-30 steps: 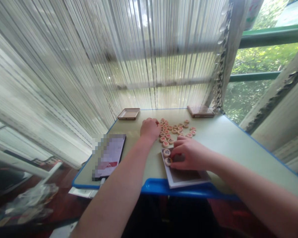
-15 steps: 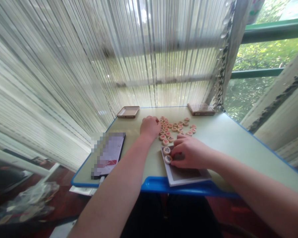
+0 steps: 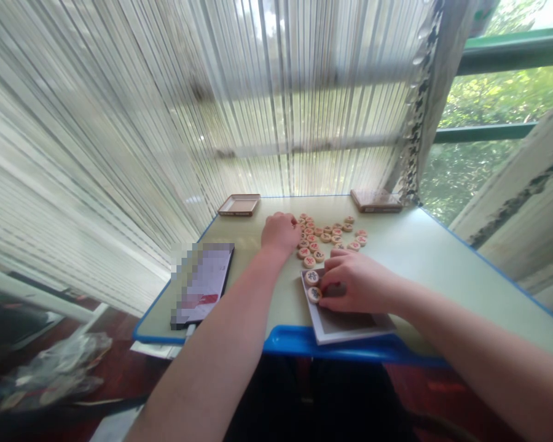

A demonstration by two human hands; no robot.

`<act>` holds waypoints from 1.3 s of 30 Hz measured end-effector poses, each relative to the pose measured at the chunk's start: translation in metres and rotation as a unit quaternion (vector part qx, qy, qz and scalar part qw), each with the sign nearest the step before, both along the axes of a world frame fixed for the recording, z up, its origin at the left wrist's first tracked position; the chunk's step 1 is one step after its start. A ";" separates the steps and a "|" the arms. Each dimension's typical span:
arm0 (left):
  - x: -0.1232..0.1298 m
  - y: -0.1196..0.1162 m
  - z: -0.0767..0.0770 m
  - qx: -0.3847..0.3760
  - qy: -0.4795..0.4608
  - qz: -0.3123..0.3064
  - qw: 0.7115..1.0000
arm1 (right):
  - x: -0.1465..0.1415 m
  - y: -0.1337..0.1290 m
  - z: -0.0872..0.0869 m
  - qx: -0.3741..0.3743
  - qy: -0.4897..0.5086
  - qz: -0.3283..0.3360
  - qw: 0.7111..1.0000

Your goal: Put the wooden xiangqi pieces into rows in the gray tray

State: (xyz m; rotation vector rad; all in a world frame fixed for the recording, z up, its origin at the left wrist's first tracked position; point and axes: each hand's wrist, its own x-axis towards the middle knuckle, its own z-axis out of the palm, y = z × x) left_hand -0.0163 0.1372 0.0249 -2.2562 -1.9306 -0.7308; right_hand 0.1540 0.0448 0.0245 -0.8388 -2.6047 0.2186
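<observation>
Through my feed, I see the right hand point(image 3: 357, 279) curled over the tray point(image 3: 350, 321), beside two discs point(image 3: 312, 278), and the left hand point(image 3: 280, 234) at the loose pieces point(image 3: 313, 247) on the counter point(image 3: 442, 270). Whether either grips one, I can't tell.

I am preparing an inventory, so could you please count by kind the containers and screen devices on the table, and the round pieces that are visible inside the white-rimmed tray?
White-rimmed tray: 1
Brown containers at the far corners: 2
Screen device: 1
Round pieces visible in the tray: 2 (the right hand may hide more)
Total: 6
</observation>
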 end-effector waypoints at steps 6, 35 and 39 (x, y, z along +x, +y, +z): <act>0.000 0.001 -0.001 0.000 0.000 0.002 1.000 | 0.000 0.000 0.003 -0.003 -0.011 0.003 1.000; 0.004 -0.015 0.006 -0.210 -0.063 -0.310 0.925 | 0.035 0.066 -0.012 -0.051 0.073 -0.319 0.943; 0.007 -0.016 0.008 -0.201 -0.094 -0.263 0.939 | 0.038 0.066 -0.012 -0.064 0.073 -0.323 0.942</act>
